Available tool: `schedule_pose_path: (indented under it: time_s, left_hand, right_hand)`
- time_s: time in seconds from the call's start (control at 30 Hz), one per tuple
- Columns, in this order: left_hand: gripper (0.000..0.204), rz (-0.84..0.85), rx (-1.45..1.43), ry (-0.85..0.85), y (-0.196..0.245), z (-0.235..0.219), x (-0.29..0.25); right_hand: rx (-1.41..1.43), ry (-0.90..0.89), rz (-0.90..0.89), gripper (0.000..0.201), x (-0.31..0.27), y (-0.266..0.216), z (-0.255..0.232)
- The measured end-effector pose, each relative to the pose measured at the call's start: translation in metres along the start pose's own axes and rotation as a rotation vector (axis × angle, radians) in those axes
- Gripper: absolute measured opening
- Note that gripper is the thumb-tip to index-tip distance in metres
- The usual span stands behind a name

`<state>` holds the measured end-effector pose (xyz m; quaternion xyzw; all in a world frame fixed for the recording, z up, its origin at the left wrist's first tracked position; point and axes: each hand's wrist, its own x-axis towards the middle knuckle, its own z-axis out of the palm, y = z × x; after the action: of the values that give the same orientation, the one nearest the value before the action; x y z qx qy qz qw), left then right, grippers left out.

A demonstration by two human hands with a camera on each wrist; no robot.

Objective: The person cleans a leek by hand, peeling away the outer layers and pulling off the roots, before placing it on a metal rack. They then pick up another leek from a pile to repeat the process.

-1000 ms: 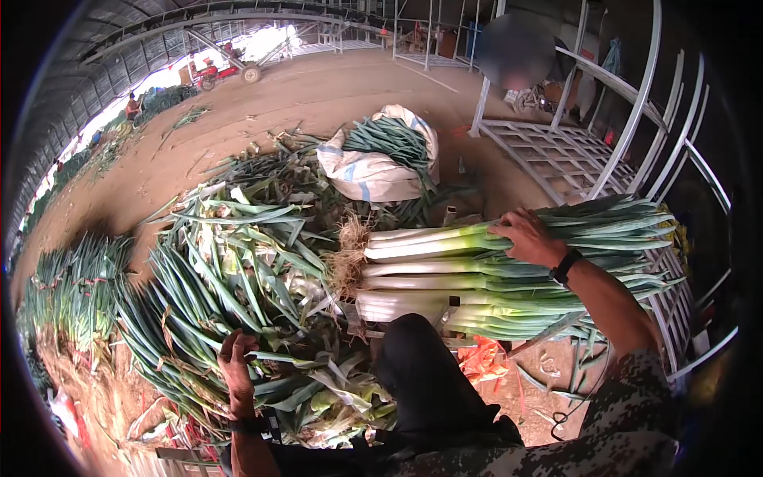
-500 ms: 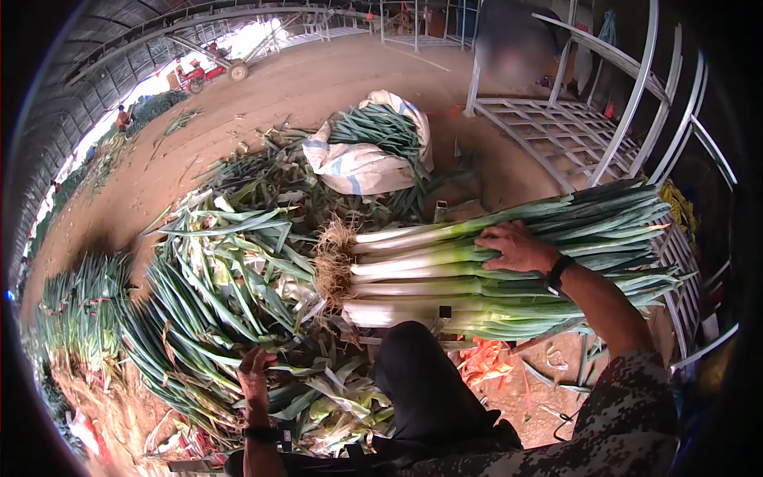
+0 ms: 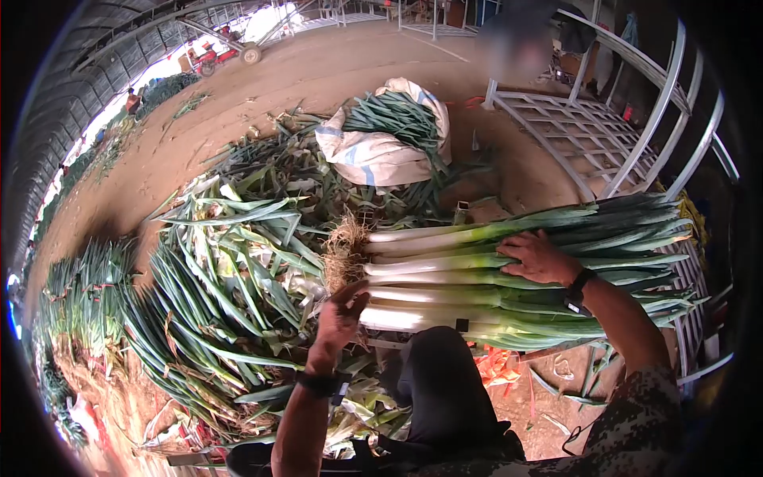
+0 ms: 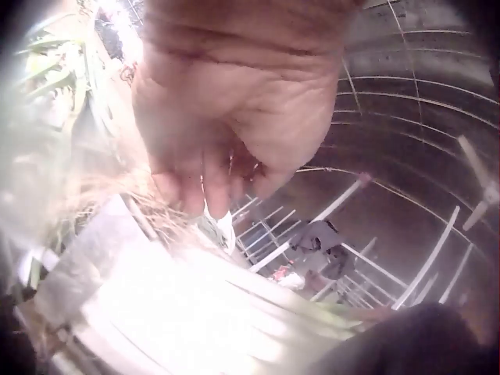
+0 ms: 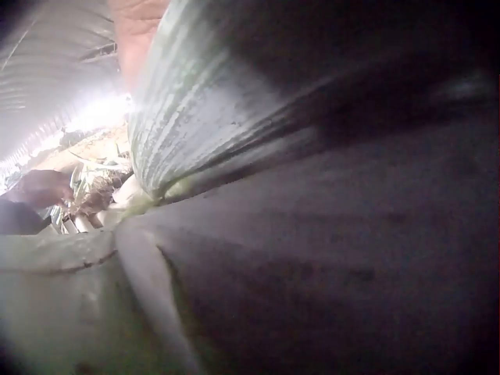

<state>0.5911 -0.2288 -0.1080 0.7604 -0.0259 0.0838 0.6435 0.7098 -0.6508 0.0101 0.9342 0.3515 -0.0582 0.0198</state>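
A row of long green onions (image 3: 433, 278) lies crosswise before the person, roots (image 3: 343, 253) to the left and green leaves to the right. The right hand (image 3: 542, 257) rests on the stalks where white turns to green, fingers spread and relaxed. In the right wrist view broad leaves (image 5: 187, 101) fill most of the picture. The left hand (image 3: 340, 318) is at the root end of the nearer stalks, its fingers loosely bent. In the left wrist view the left hand (image 4: 234, 117) hangs over the roots and white stalks (image 4: 180, 305), gripping nothing visible.
A white sack (image 3: 373, 155) of green leaves stands behind the row. Loose onions (image 3: 191, 318) and leaf scraps (image 3: 246, 230) heap at the left. A metal rack (image 3: 584, 135) stands at the right, an orange bag (image 3: 497, 367) below. Another person is at the back.
The left hand has moved up and right from the leaf heap to the root end of the row. The right hand has stayed on the stalks, its fingers shifting slightly.
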Motion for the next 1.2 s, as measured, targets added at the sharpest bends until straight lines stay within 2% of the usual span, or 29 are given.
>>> schedule_pose_path:
  time_s: [0.03, 0.07, 0.13, 0.17, 0.33, 0.43, 0.53, 0.63, 0.73, 0.83, 1.03, 1.13, 1.2]
  left_hand:
    - [0.036, 0.028, 0.148, -0.026, 0.009, 0.011, 0.009]
    - [0.037, 0.207, 0.378, -0.016, 0.013, 0.02, 0.018]
    - [0.039, 0.219, 0.405, -0.039, 0.004, 0.042, 0.035]
    - [0.039, 0.331, 0.483, -0.041, -0.001, 0.048, 0.045]
    - [0.035, 0.256, 0.545, -0.012, -0.023, 0.072, 0.071]
    - [0.027, 0.244, 0.586, 0.062, -0.035, 0.078, 0.073]
    - [0.027, 0.223, 0.654, 0.119, -0.039, 0.086, 0.076]
    - [0.028, 0.23, 0.576, 0.128, -0.042, 0.084, 0.064]
    - [0.029, 0.265, 0.564, 0.129, -0.039, 0.077, 0.054]
    - [0.03, 0.286, 0.564, 0.15, -0.039, 0.076, 0.05]
    - [0.031, 0.276, 0.587, 0.144, -0.039, 0.079, 0.055]
    - [0.033, 0.22, 0.573, 0.072, -0.038, 0.074, 0.061]
    - [0.034, 0.213, 0.593, 0.042, -0.037, 0.071, 0.067]
  right_hand:
    - [-0.002, 0.014, -0.007, 0.05, -0.001, -0.001, 0.0]
    - [-0.007, 0.028, -0.01, 0.05, -0.002, -0.002, 0.0]
    - [-0.025, 0.058, -0.02, 0.05, -0.004, -0.001, 0.0]
    - [-0.035, 0.071, -0.028, 0.051, -0.005, -0.001, 0.001]
    - [-0.082, 0.089, -0.057, 0.052, -0.002, 0.003, 0.007]
    - [-0.035, 0.04, 0.009, 0.054, 0.005, 0.002, 0.009]
    - [-0.021, 0.012, 0.05, 0.058, 0.01, 0.002, 0.009]
    - [0.004, -0.012, 0.078, 0.069, 0.003, -0.006, 0.0]
    - [0.105, 0.039, -0.023, 0.081, -0.003, -0.001, -0.01]
    - [0.024, 0.059, 0.064, 0.088, -0.018, 0.0, -0.021]
    - [0.057, -0.003, 0.175, 0.092, -0.021, 0.002, -0.02]
    - [0.009, 0.046, 0.096, 0.09, -0.014, -0.001, -0.029]
    - [-0.003, -0.049, 0.137, 0.084, -0.011, -0.004, -0.043]
